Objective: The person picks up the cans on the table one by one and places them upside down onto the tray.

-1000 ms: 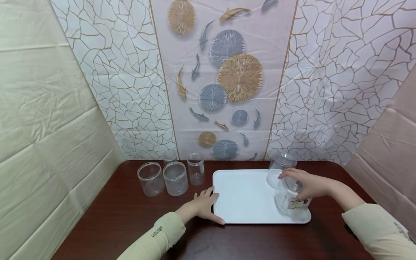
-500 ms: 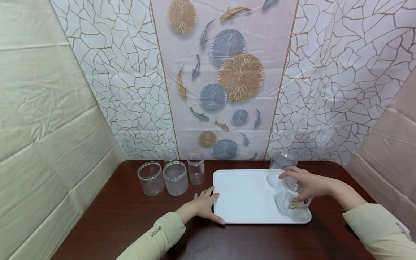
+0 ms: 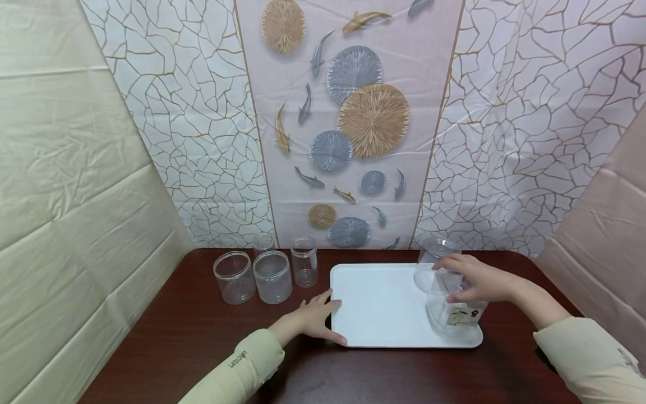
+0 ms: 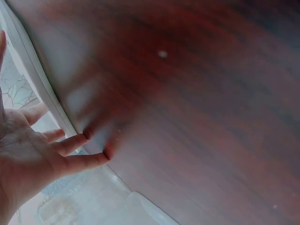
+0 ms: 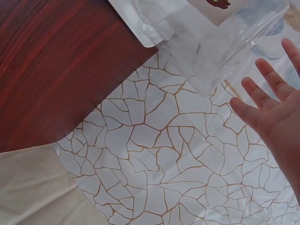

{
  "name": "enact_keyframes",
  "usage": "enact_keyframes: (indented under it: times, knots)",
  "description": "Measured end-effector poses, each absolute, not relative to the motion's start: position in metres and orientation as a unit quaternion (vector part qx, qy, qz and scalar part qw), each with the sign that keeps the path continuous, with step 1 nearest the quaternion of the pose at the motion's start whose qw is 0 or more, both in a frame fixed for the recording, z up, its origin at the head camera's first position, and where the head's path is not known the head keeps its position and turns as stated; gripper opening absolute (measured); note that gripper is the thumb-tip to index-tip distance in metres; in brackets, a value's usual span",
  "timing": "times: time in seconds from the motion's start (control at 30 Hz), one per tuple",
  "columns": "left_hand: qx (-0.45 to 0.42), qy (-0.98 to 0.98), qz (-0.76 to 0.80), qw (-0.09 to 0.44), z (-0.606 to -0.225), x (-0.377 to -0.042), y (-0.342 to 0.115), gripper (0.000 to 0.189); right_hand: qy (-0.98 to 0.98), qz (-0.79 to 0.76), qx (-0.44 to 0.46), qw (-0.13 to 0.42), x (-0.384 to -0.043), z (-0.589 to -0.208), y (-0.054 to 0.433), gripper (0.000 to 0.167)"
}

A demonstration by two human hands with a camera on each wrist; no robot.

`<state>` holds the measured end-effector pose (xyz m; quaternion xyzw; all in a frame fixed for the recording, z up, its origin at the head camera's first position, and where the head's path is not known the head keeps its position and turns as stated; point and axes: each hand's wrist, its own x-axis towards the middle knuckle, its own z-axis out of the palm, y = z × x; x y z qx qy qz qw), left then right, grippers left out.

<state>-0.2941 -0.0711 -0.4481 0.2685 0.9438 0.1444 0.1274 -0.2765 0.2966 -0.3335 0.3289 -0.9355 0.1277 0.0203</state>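
Note:
My left hand [image 3: 315, 320] rests at the left edge of the white tray [image 3: 378, 306], thumb and fingers spread along the rim. In the left wrist view the fingers of the left hand [image 4: 37, 154] look straight. Over the tray's right end, my right hand [image 3: 481, 280] hovers by a clear jar [image 3: 461, 317] with a printed label. The right wrist view has the right hand [image 5: 276, 105] spread and apart from the clear jar [image 5: 211, 42]. Behind it, partly hidden, stands a second clear jar [image 3: 436, 247] at the tray's back right.
Left of the tray, several clear jars stand on the dark red-brown table [image 3: 212, 348]: two wide ones [image 3: 234, 283], a tall narrow one [image 3: 305, 266] and a smaller one [image 3: 263, 242] behind. A patterned cloth [image 3: 353, 168] hangs along the table's back edge.
My right hand has lifted slightly from the labelled jar, its thumb moving up and left off the label. The left hand, tray and jars stay practically where they were.

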Motion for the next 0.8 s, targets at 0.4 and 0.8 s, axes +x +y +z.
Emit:
enact_keyframes:
  times: [0.4, 0.8]
  knots:
    - [0.281, 0.942, 0.148, 0.11, -0.453, -0.301, -0.078, 0.087, -0.935, 0.118, 0.327, 0.066, -0.276, -0.329, 0.291, 0.047]
    - [0.296, 0.941, 0.146, 0.078, -0.448, -0.302, -0.085, 0.07, -0.928, 0.174, 0.312, 0.109, -0.272, -0.327, 0.281, 0.04]
